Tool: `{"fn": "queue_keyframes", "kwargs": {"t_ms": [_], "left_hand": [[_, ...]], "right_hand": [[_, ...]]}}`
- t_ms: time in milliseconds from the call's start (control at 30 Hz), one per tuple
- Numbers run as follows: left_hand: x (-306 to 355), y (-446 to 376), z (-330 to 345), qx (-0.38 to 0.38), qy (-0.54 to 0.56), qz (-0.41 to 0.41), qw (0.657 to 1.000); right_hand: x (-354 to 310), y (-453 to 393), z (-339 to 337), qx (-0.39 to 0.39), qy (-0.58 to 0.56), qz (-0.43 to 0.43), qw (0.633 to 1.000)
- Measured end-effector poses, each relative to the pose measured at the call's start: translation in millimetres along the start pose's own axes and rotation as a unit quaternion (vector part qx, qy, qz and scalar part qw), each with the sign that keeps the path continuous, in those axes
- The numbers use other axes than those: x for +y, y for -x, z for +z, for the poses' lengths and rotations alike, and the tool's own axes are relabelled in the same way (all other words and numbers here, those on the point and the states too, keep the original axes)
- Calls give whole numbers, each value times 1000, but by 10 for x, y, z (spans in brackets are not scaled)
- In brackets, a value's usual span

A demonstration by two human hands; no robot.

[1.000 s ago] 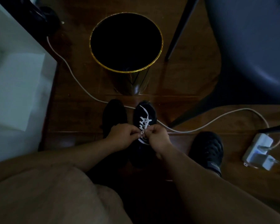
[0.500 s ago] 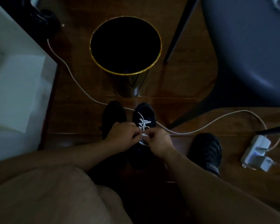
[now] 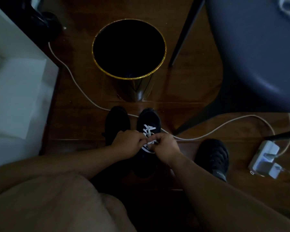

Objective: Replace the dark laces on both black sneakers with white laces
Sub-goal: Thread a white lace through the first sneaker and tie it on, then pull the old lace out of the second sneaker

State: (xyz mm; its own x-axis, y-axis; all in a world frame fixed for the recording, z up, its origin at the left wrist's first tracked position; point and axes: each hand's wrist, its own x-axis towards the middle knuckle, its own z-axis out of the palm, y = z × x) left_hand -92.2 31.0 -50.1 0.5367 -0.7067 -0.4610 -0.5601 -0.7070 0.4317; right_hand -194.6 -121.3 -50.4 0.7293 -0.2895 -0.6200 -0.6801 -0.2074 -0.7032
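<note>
White lace (image 3: 148, 131) is pinched by left hand (image 3: 129, 142) and right hand (image 3: 165, 146) over the right-hand sneaker (image 3: 148, 124); draw both ends evenly.

Our left hand (image 3: 130, 143) hides the left sneaker's (image 3: 116, 121) lacing; the chair (image 3: 258, 52) runs off the frame's right edge.

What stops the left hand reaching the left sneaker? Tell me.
Probably nothing. The left hand, now pinching the white lace, sits right over the left sneaker, with nothing lying between them.
</note>
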Motion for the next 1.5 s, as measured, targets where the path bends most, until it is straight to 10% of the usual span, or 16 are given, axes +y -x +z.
{"fn": "queue_keyframes", "kwargs": {"t_ms": [433,633,767,933,1200,1500], "left_hand": [[39,-16,-221,-31,-233,-64,970],[-354,149,-258,4,-121,14,992],[-685,451,-321,141,67,-214,964],[-856,726,-161,-41,372,-349,859],[-818,788,80,-38,150,-281,947],[-480,1161,-594,98,336,-293,890]], "right_hand": [[173,209,-190,23,351,-60,934],[164,265,-101,52,243,-27,968],[-116,370,129,103,242,-145,954],[-510,366,678,-22,282,-100,954],[-545,134,895,-47,372,-55,925],[-1259,230,522,-33,377,-124,917]]}}
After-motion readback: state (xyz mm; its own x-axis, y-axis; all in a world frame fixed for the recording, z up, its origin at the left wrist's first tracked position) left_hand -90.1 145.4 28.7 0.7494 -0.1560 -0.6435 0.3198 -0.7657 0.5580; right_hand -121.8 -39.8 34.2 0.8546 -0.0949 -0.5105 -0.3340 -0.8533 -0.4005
